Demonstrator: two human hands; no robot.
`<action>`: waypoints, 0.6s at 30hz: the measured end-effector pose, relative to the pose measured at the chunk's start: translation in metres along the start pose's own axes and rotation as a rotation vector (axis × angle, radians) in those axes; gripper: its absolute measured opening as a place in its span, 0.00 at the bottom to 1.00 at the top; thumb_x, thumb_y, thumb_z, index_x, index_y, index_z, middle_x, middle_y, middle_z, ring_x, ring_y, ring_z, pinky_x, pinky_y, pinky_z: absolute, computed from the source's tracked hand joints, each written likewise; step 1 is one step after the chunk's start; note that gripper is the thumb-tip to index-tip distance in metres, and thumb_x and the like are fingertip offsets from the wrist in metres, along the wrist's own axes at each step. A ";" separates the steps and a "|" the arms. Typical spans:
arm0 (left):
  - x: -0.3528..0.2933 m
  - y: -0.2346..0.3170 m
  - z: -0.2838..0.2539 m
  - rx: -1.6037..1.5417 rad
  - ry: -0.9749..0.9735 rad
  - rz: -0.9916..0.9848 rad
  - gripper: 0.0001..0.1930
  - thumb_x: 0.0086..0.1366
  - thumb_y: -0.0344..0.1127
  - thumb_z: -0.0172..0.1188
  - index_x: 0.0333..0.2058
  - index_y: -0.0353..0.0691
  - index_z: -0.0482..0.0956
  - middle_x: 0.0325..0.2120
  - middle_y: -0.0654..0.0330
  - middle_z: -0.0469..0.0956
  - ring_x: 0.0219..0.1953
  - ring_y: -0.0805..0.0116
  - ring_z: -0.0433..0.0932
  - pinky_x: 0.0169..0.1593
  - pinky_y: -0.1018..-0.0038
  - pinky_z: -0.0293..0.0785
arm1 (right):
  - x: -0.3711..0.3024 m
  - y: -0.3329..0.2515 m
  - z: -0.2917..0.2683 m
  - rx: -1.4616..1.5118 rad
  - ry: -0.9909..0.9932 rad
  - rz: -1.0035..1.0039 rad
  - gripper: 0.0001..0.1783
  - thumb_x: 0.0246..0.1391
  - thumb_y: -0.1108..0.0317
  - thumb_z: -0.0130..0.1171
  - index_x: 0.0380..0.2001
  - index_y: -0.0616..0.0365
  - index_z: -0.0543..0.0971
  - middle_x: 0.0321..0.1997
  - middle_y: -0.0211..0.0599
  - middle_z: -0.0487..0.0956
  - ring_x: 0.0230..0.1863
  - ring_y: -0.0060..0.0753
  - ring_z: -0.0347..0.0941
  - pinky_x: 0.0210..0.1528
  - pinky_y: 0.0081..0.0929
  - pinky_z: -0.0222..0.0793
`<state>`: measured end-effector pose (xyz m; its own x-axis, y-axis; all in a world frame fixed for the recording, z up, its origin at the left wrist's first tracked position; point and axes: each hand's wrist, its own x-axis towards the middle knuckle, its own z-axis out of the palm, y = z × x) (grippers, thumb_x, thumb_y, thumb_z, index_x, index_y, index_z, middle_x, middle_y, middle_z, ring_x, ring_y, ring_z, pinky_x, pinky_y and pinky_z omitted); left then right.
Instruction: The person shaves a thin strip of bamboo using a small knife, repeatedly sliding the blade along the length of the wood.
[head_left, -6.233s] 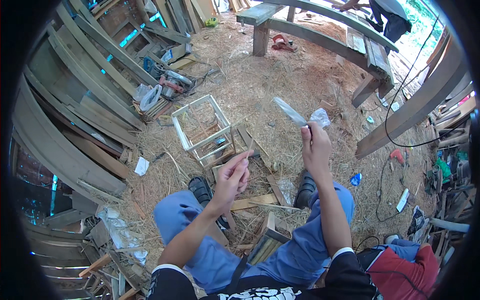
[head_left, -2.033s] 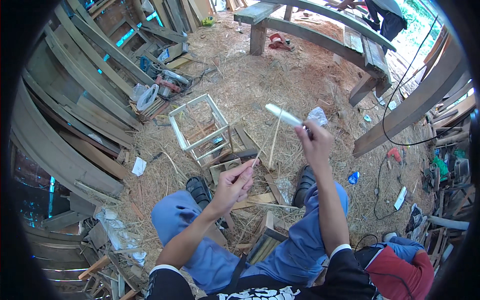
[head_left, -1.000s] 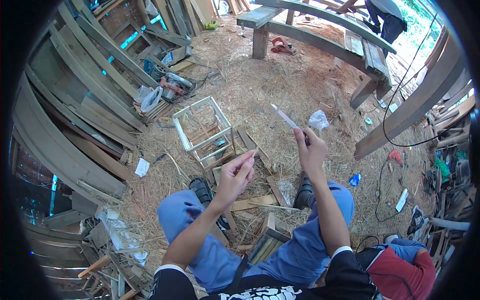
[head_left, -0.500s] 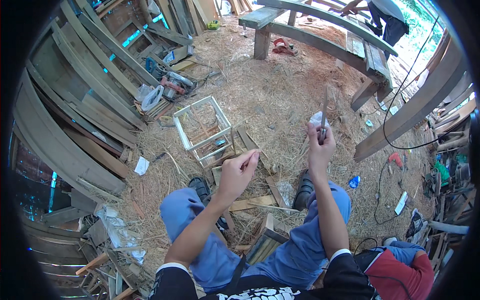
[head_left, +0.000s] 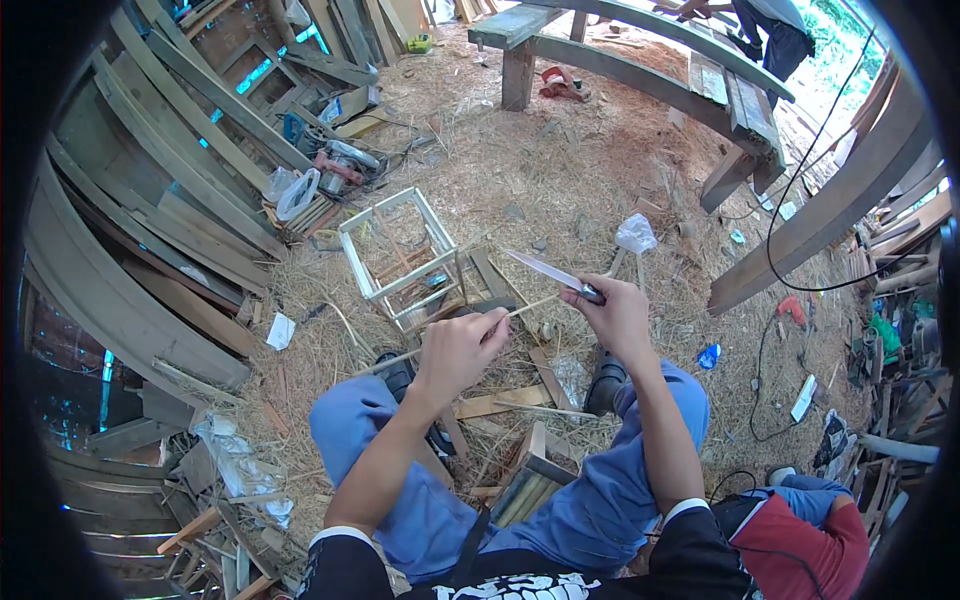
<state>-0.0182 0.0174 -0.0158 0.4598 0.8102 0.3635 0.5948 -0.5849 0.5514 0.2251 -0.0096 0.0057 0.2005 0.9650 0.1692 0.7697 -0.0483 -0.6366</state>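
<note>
While fingers (head_left: pixel 491 323) pinch stick (head_left: pixel 535 304), others (head_left: pixel 618 297) grip knife (head_left: pixel 545 268)

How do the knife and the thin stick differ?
The knife has a wider, silvery blade; the stick is slimmer and tan. The right hand holds the knife, the left hand the stick. The knife's tip points up-left; the stick slants up-right. Both are elongated.
</note>
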 end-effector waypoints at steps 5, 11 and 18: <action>0.005 0.006 -0.007 0.254 0.098 0.057 0.09 0.60 0.37 0.66 0.38 0.44 0.87 0.26 0.62 0.82 0.31 0.65 0.79 0.36 0.70 0.74 | 0.006 0.014 0.009 0.013 -0.145 0.128 0.21 0.50 0.47 0.70 0.36 0.54 0.87 0.22 0.42 0.80 0.25 0.43 0.79 0.31 0.37 0.70; 0.004 0.024 -0.019 0.283 0.527 0.342 0.13 0.55 0.33 0.69 0.40 0.44 0.84 0.34 0.65 0.80 0.37 0.60 0.76 0.51 0.65 0.67 | 0.009 0.025 0.020 0.339 -0.201 0.191 0.21 0.53 0.50 0.70 0.31 0.60 0.86 0.15 0.26 0.73 0.18 0.21 0.66 0.23 0.28 0.58; 0.002 0.018 0.010 -0.585 0.334 -0.304 0.11 0.65 0.35 0.64 0.45 0.38 0.83 0.34 0.64 0.80 0.34 0.77 0.74 0.39 0.77 0.68 | -0.002 -0.015 0.041 0.902 -0.432 0.437 0.20 0.58 0.49 0.66 0.30 0.57 0.84 0.15 0.14 0.64 0.15 0.10 0.54 0.18 0.19 0.44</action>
<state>0.0000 0.0081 -0.0130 0.0506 0.9561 0.2888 0.1721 -0.2932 0.9405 0.1883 -0.0004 -0.0158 -0.0170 0.9281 -0.3719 -0.0788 -0.3720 -0.9249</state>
